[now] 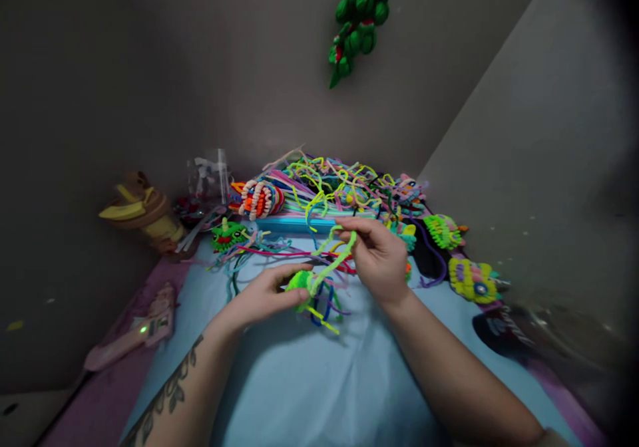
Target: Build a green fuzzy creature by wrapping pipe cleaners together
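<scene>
My left hand [276, 292] is closed around a green pipe-cleaner piece [300, 281], thumb and fingers pinching its side. Blue, yellow-green and purple stems stick out from it on the right, over the blue cloth. My right hand [378, 255] pinches a light green pipe cleaner [339, 259] between thumb and fingertips. That strand runs in a loop down to the piece in my left hand. Just behind both hands lie loose red, pink and blue pipe cleaners [279, 253].
A heap of multicoloured pipe cleaners [319, 184] rises at the back behind a blue box edge [294, 226]. Finished fuzzy figures sit around it, including a green one [228, 235] and a yellow one [472, 279]. A pink glue gun [144, 330] rests at left. Green shapes [362, 18] hang on the wall.
</scene>
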Available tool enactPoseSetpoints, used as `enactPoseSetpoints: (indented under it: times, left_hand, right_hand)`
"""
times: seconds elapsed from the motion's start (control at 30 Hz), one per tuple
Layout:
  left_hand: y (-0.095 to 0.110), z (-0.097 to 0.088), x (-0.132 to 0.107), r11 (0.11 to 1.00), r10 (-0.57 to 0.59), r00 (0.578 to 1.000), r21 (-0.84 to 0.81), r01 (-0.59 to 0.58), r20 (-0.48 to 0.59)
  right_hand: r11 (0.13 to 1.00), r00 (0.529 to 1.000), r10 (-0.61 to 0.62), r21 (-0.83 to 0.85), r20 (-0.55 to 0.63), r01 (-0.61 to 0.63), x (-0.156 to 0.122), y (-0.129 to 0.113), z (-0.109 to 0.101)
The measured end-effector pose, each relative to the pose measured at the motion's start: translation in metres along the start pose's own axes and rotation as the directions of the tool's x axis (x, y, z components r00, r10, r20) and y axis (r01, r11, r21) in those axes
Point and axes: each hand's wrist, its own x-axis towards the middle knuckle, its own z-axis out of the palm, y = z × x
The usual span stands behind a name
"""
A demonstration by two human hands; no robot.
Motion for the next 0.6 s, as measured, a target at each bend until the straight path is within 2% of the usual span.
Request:
enactPoseSetpoints:
  times: [0.1, 0.27, 0.4, 0.6]
  left_hand:
    - [-0.001, 0.0, -0.001, 1.0, 0.002, 1.0, -0.006, -0.002, 0.031]
    - [0.002, -0.001, 0.0, 1.0, -0.002, 1.0, 0.015, 0.003, -0.031]
    - [0.002, -0.002, 0.0, 1.0, 0.017, 0.999, 0.013, -0.016, -0.036]
    - [0.004, -0.003, -0.001, 0.993, 0.101, 0.993, 0.061, -0.097, -0.06]
  right_hand:
    - [1.0, 1.0, 0.019, -0.004, -0.009, -0.019, -0.002, 0.003, 0.0]
    - [0.995, 0.998, 0.064, 0.075, -0.027, -0.062, 0.0, 0.0, 0.0]
    - [0.956, 0.98, 0.198, 0.22, 0.005, -0.195, 0.003, -0.003, 0.003]
    - [0.844, 0.908, 0.409, 0.341, 0.087, -0.413, 0.009, -0.004, 0.009]
